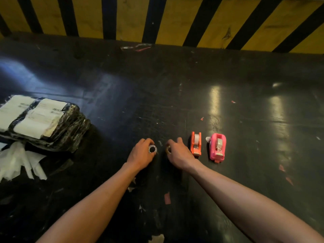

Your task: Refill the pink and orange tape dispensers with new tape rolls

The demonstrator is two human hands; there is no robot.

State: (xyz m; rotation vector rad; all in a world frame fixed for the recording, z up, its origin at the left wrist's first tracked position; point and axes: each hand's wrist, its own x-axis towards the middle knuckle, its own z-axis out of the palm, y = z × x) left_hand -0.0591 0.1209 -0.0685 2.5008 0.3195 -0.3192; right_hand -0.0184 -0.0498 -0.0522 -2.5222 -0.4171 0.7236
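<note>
The orange tape dispenser (196, 144) lies on the dark table, with a pale roll showing inside it. Just to its right lies the pink tape dispenser (218, 148), metal cutter facing me. My left hand (142, 154) is closed around a small tape roll (152, 149) with a white hub. My right hand (178, 152), close to the left of the orange dispenser, grips another small roll (169, 149), mostly hidden under the fingers. The two hands are a short gap apart.
A black-wrapped bundle with white labels (37, 120) sits at the left, crumpled white paper (19, 161) in front of it. Small red and clear tape scraps (167, 198) dot the table. A yellow-and-black striped barrier (175, 20) runs along the far edge.
</note>
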